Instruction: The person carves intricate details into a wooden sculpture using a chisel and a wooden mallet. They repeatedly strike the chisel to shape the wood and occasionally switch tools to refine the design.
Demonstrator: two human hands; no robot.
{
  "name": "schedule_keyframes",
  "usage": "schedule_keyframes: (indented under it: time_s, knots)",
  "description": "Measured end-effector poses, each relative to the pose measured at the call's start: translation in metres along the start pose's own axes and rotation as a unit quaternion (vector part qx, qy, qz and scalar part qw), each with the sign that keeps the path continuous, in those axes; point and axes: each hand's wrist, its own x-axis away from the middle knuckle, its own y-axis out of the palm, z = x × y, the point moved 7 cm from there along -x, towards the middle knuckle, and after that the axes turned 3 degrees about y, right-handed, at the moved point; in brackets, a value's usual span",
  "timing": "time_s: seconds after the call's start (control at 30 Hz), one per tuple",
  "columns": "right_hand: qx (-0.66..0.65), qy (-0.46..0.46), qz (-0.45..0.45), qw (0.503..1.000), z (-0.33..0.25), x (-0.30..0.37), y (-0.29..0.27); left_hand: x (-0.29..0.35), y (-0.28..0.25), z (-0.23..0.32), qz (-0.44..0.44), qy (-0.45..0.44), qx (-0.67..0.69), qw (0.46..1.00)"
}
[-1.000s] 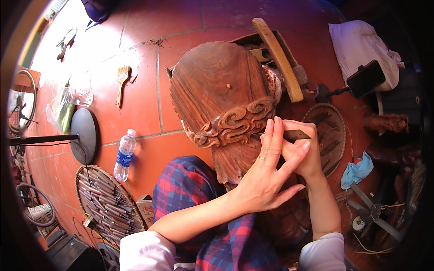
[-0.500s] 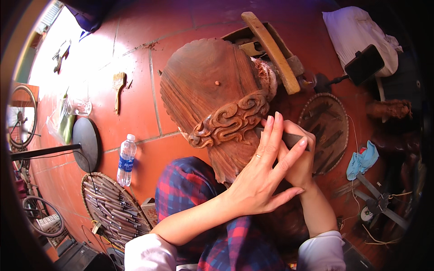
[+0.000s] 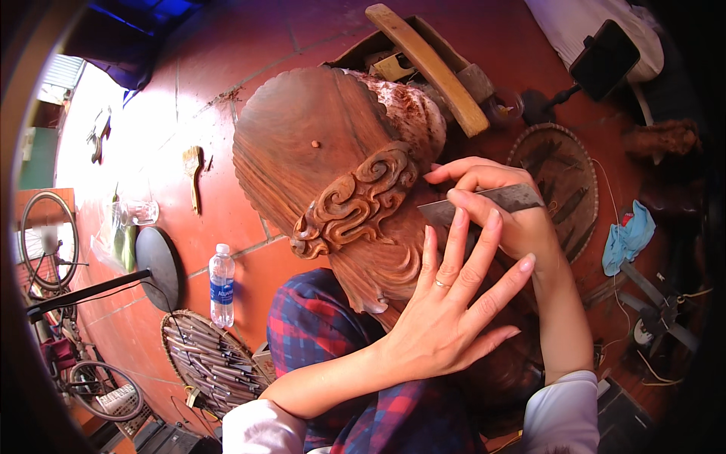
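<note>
A carved brown wooden piece (image 3: 302,129), with a scalloped edge and a raised band of scrolls (image 3: 352,198), leans before my knees. My right hand (image 3: 514,219) is closed round a flat grey metal blade (image 3: 508,199), its pointed end over the wood just right of the scrolls. The fingertips of that hand reach near the carved band. Spread wide, my left hand (image 3: 454,303) lies over the lower part of the wood and holds nothing; a ring is on one finger. The wood under the palm is hidden.
A wooden-handled mallet (image 3: 431,68) lies across an open box beyond the carving. Left are a brush (image 3: 194,178), a water bottle (image 3: 221,287) and a round basket of chisel-like tools (image 3: 204,356). Right are another basket (image 3: 582,189), a phone on a stand (image 3: 605,60) and a blue cloth (image 3: 629,236).
My hands have come apart, and the blade now shows more fully in my right hand. My left fingers have spread lower over the wood. The view has shifted and turned slightly.
</note>
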Motion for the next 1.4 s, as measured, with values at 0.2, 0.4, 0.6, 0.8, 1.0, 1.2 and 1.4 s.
schedule_keyframes:
  time_s: [0.2,0.4,0.6,0.8,1.0,1.2,1.4]
  knots:
    - [0.112,-0.074,-0.128,0.983,0.001,-0.01,0.013,-0.005,0.004,-0.006,-0.014,-0.056,-0.03,0.998]
    - [0.16,-0.169,-0.133,0.963,-0.001,-0.018,0.012,-0.022,0.002,-0.008,0.006,-0.076,-0.031,0.997]
    - [0.112,-0.137,-0.157,0.972,-0.001,-0.027,0.007,-0.034,-0.004,-0.025,0.044,-0.09,-0.048,0.994]
    - [0.182,-0.129,-0.198,0.954,0.007,-0.025,0.014,-0.023,-0.003,-0.015,0.046,-0.089,-0.018,0.995]
    - [0.079,-0.015,-0.181,0.98,0.001,-0.027,0.011,-0.022,-0.007,-0.008,0.017,-0.07,-0.008,0.997]
    - [-0.048,0.068,-0.127,0.988,0.001,-0.023,0.009,-0.014,-0.005,-0.003,0.021,-0.08,-0.033,0.996]
    - [-0.009,0.091,-0.17,0.981,-0.001,-0.022,0.02,-0.016,-0.002,-0.011,0.045,-0.096,-0.008,0.994]
